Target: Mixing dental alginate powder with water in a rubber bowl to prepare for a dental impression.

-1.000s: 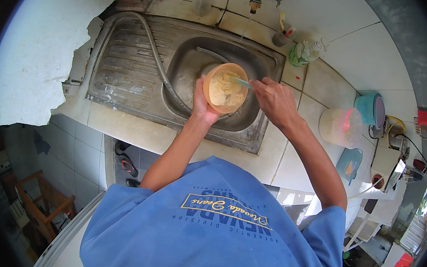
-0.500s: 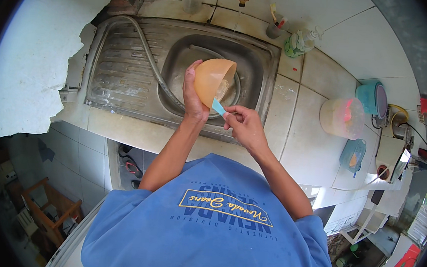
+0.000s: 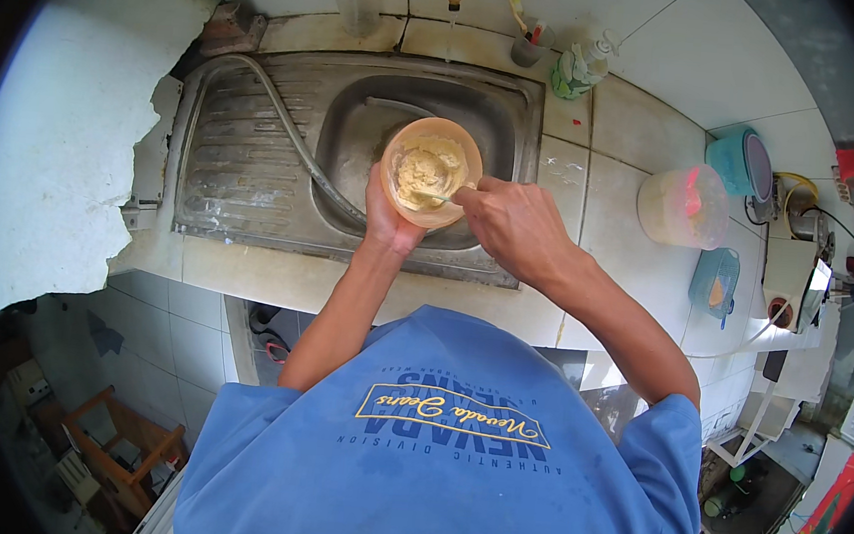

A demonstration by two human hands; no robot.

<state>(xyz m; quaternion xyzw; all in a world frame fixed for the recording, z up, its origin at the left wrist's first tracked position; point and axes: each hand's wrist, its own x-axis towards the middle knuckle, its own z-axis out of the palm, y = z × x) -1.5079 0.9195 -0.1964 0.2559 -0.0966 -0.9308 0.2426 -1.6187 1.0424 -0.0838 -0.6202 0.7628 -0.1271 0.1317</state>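
Tilted half second ago, round orange plastic bowl [image 3: 431, 172] of pale yellow batter now level, mouth up, over steel sink basin [image 3: 504, 122]. Our left hand [image 3: 387, 222] cups bowl from below. Our right hand [image 3: 512, 226] pinches thin pale utensil [image 3: 440, 197] dipped in batter. Beyond: translucent lidded tub [image 3: 684, 206] on white tiled counter [image 3: 614, 252].

A single head-worn fisheye view is looking steeply down from above the person's shoulders, facing the tiled wall behind the counter. The steel sink [image 3: 254, 168] is lying near, in the upper centre; the person's blue shirt [image 3: 442, 459] is filling the lower edge. Straight edges are bending toward the dark circular rim. No second view is sharing the scene.
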